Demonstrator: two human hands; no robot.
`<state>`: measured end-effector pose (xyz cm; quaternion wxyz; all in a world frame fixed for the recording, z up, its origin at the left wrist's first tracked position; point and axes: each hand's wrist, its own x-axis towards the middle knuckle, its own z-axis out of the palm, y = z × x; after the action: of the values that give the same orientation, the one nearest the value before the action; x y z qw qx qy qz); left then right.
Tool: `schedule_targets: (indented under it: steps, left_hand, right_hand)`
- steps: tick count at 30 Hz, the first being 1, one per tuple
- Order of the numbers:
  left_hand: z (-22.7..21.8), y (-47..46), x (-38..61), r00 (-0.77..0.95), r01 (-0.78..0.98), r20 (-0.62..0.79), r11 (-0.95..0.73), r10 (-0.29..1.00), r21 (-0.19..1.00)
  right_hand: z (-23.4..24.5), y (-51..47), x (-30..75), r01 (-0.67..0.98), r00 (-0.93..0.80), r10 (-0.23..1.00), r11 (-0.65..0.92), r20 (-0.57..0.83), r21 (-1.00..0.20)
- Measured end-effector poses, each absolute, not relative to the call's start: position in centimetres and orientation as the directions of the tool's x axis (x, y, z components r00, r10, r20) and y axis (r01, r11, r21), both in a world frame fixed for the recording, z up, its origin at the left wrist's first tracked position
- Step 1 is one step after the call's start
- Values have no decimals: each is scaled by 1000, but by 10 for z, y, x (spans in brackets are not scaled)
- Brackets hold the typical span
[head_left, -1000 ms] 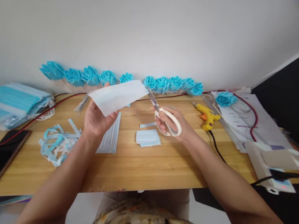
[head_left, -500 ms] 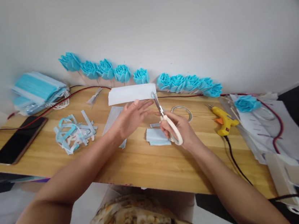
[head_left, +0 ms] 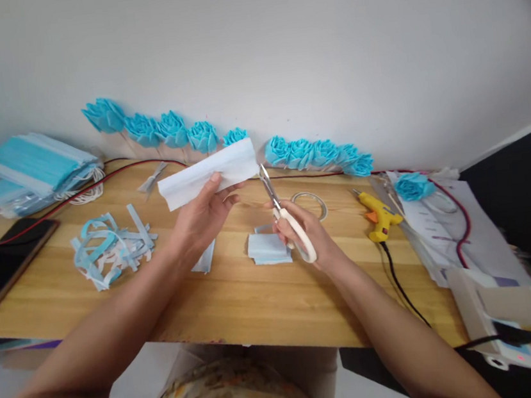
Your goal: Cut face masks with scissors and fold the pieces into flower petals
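Fingers [head_left: 280,227] of the right hand [head_left: 319,236] partly hide the scissors [head_left: 294,225].

A wood-grained tabletop [head_left: 259,306] carries, at its left, a smartphone [head_left: 7,266], a stack of face masks [head_left: 36,166] and a heap of cut blue-and-white strips [head_left: 137,236]. Near the middle lie small light-blue rectangles [head_left: 268,250] and a thin ring [head_left: 324,204]; farther right, a yellow hot-glue gun [head_left: 380,216] rests beside papers [head_left: 473,212].
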<state>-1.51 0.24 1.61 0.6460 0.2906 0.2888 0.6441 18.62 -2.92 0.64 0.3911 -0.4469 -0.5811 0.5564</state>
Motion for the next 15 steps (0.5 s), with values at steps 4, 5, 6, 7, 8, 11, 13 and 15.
schedule_targets:
  steps: [4, 5, 6, 7, 8, 11, 13, 15]
  left_hand:
    - [18, 0, -15, 7, -659, 36, -22, 999, 752]
    - [18, 0, -15, 2, -650, 41, -30, 999, 760]
    - [18, 0, -14, -11, -639, 47, -44, 999, 768]
    - [17, 0, -15, -30, -628, 56, -62, 998, 776]
    - [17, 0, -15, -49, -618, 62, -79, 997, 782]
    - [17, 3, -17, -90, -607, 49, -94, 995, 789]
    - [17, 4, -18, -112, -617, 49, -108, 993, 779]
    - [16, 5, -19, -139, -622, 69, -141, 988, 770]
  right_hand:
    - [10, -30, 186, 78, -340, 939, -16, -42, -997]
    - [9, -30, 187, 77, -356, 934, -12, -39, -997]
    - [8, -30, 187, 73, -372, 928, -7, -34, -997]
    - [7, -30, 187, 68, -385, 923, -4, -29, -998]
    - [6, -30, 187, 65, -395, 918, -2, -27, -998]
    - [5, -30, 189, 74, -407, 913, 2, -28, -997]
    - [6, -30, 190, 94, -416, 909, 7, -33, -996]
    - [9, -31, 191, 111, -437, 899, 13, -37, -994]
